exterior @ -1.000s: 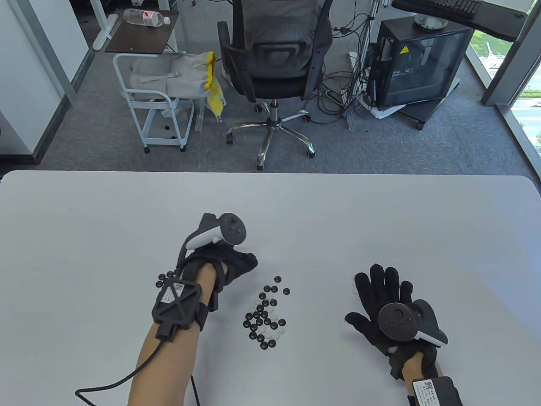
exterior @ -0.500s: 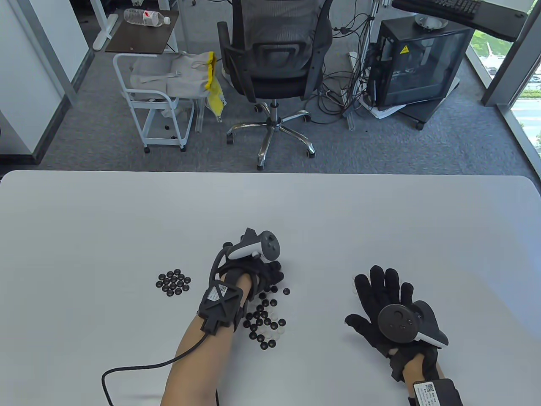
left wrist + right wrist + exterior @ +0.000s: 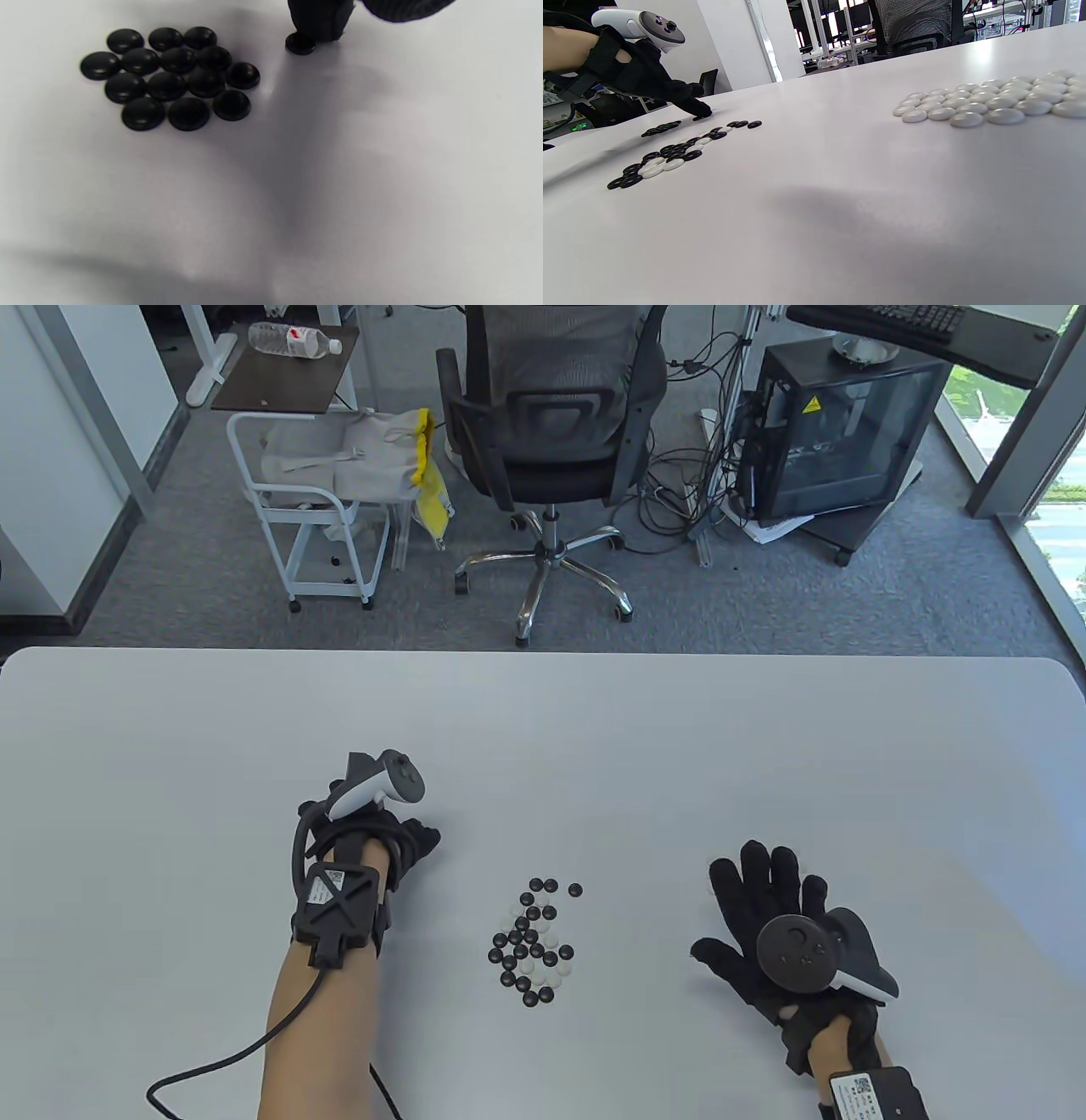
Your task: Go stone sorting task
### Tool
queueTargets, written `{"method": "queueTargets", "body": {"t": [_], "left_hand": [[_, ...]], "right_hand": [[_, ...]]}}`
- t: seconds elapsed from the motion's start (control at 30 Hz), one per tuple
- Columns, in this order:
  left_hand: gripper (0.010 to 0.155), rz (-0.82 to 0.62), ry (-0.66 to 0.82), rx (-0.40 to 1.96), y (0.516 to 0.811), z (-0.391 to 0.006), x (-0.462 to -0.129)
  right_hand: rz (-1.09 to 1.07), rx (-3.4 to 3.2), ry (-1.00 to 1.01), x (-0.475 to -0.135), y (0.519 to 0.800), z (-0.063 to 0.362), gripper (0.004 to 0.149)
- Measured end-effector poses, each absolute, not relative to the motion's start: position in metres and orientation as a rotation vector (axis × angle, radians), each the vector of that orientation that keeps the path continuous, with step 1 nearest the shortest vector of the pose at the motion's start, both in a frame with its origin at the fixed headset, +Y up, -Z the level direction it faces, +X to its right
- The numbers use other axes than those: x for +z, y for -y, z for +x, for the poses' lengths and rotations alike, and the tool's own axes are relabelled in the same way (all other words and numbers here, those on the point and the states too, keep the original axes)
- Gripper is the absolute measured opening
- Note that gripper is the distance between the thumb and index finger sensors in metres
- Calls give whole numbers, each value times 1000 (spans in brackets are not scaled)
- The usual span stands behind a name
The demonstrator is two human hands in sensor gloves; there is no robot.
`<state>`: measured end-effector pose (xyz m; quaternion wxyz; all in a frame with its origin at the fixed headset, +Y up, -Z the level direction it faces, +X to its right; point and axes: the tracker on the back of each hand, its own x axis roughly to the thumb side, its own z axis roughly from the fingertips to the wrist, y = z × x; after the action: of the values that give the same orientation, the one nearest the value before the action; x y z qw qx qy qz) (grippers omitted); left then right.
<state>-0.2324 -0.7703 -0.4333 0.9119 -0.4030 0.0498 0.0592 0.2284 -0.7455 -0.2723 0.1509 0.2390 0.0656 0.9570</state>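
White table (image 3: 543, 729) fills the table view, an office chair (image 3: 551, 432) beyond it. Mixed stones (image 3: 532, 943) lie mid-table; the left hand (image 3: 373, 836) is at their left, the right hand (image 3: 776, 929) rests flat with fingers spread, holding nothing.

Left wrist view: a fingertip (image 3: 320, 19) touches 1 black stone (image 3: 300, 43) just right of the black group (image 3: 169, 76); whether it is gripped, I cannot tell. Pushed carelessly, it could scatter that group.

Right wrist view: white stones (image 3: 992, 101) sit far right.
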Motion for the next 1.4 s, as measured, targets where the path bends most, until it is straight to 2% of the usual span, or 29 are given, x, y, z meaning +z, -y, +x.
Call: {"method": "queueTargets", "body": {"t": [0.3,0.63,0.73,0.83,1.07,1.2,1.4], "left_hand": [[71,-834,-159,134,770,-257,-428],[72,-851,-168,113,765,-263,-424],[72,-821,-124,133,756,-256,-424],[72,-803,-24,154,744,-238,-423],[68,-775,320,71,721,-153,-407],[68,-801,464,67,730,-105,-396],[68,-823,535,34,752,-62,-395]], "right_hand": [[664,2738,-196,-273,745,230,86],[645,2736,-203,-274,747,232,86],[647,2737,-202,-274,746,232,86],[650,2737,-200,-274,746,232,86],[656,2740,-204,-274,747,231,86],[659,2737,-205,-273,746,230,86],[667,2730,-201,-273,746,230,86]]}}
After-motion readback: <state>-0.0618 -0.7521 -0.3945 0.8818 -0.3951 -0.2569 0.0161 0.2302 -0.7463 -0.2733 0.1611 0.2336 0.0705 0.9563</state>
